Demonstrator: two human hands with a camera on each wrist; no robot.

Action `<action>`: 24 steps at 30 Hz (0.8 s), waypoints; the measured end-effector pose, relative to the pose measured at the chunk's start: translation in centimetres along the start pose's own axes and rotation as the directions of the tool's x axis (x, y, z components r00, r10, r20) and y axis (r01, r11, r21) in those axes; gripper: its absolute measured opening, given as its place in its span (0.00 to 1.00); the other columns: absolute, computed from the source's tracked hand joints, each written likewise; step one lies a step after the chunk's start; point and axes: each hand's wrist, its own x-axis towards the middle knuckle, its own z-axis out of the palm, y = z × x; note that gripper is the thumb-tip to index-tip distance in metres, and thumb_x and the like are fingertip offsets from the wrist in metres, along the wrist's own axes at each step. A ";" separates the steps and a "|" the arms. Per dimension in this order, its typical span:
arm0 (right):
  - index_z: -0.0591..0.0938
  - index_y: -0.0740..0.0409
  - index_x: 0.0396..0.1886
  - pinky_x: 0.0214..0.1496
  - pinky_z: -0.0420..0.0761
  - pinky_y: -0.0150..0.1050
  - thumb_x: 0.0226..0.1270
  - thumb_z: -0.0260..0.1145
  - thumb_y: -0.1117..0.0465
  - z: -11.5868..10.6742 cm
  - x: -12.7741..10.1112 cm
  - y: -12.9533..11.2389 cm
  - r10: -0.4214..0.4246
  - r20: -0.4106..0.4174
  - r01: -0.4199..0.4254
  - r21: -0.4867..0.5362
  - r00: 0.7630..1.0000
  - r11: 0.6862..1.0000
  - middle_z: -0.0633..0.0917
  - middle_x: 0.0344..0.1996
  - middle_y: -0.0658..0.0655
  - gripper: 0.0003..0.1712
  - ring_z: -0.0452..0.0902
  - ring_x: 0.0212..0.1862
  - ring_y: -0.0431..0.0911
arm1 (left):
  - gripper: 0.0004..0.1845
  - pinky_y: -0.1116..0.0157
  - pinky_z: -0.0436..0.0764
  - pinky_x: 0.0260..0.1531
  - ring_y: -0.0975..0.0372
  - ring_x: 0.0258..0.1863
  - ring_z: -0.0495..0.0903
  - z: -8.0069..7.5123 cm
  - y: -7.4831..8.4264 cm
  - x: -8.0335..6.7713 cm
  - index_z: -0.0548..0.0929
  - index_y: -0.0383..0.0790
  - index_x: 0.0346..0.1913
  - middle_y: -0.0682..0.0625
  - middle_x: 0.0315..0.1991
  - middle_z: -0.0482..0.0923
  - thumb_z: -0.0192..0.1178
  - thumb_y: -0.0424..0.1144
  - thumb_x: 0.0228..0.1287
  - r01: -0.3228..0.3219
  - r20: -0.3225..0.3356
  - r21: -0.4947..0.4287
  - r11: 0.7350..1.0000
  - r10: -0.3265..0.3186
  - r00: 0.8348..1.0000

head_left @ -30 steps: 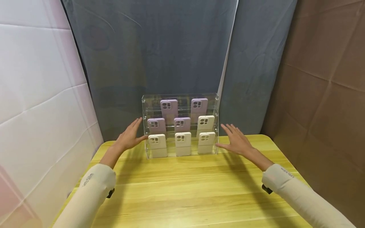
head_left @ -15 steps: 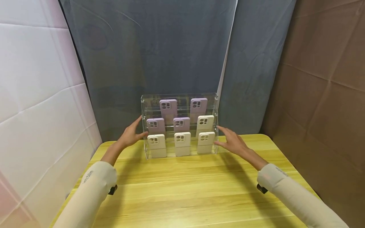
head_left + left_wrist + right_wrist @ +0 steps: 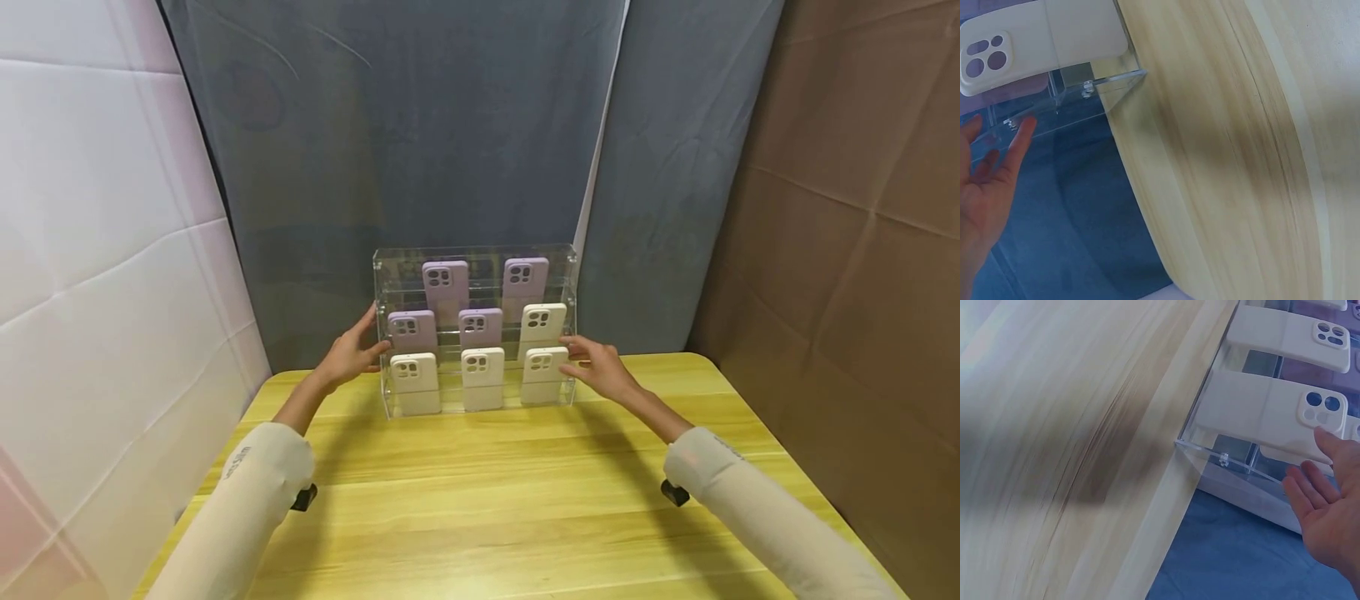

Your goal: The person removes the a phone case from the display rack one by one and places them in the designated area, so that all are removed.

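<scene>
A clear acrylic stepped rack point(image 3: 480, 251) stands on the table and holds phone cases in three tiers. Its bottom tier carries a left white case point(image 3: 415, 387), a middle white case point(image 3: 482, 387) and a right white case point(image 3: 542, 385). Above them are two purple cases and one white case point(image 3: 543, 321); two more purple cases point(image 3: 447, 287) stand on top. My left hand point(image 3: 347, 358) is at the rack's left side panel, fingers extended along it in the left wrist view. My right hand point(image 3: 603, 371) is at the right side, its thumb point(image 3: 1327, 442) over the camera corner of the lower right white case.
The rack stands near the far edge of the wood-grain table point(image 3: 480, 500). A grey-blue cloth point(image 3: 465, 125) hangs behind it. A white cloth wall point(image 3: 112, 208) is at left, a brown one point(image 3: 840, 250) at right.
My right hand has moved left, from beside the rack to the right-hand white cases. My left hand has drawn slightly closer around the left side panel. The rack and cases stand unchanged.
</scene>
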 end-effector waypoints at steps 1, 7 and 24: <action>0.79 0.64 0.67 0.57 0.87 0.55 0.67 0.74 0.68 0.1 0.0 0.0 0.000 -0.003 0.000 0.005 1.000 1.000 0.85 0.57 0.70 0.28 0.85 0.56 0.63 | 0.47 0.47 0.88 0.49 0.33 0.62 0.76 0.0 0.0 0.0 0.38 0.57 0.85 0.30 0.82 0.46 0.57 0.32 0.79 -0.004 -0.001 -0.012 1.000 0.004 1.000; 0.82 0.62 0.64 0.52 0.90 0.53 0.67 0.73 0.69 0.5 0.3 -0.1 -0.013 -0.030 0.013 -0.007 0.999 1.000 0.88 0.52 0.68 0.25 0.88 0.51 0.60 | 0.46 0.43 0.87 0.49 0.32 0.66 0.73 0.0 0.2 0.3 0.38 0.57 0.85 0.30 0.81 0.49 0.56 0.31 0.80 -0.003 -0.003 -0.038 0.999 0.003 1.000; 0.86 0.61 0.57 0.51 0.90 0.54 0.71 0.70 0.70 0.3 0.3 0.0 0.011 -0.064 -0.011 0.003 0.998 1.000 0.89 0.50 0.68 0.16 0.88 0.51 0.61 | 0.51 0.45 0.90 0.42 0.31 0.66 0.71 0.1 0.5 0.9 0.35 0.60 0.85 0.27 0.79 0.52 0.57 0.26 0.77 0.022 -0.020 0.010 1.000 -0.022 1.000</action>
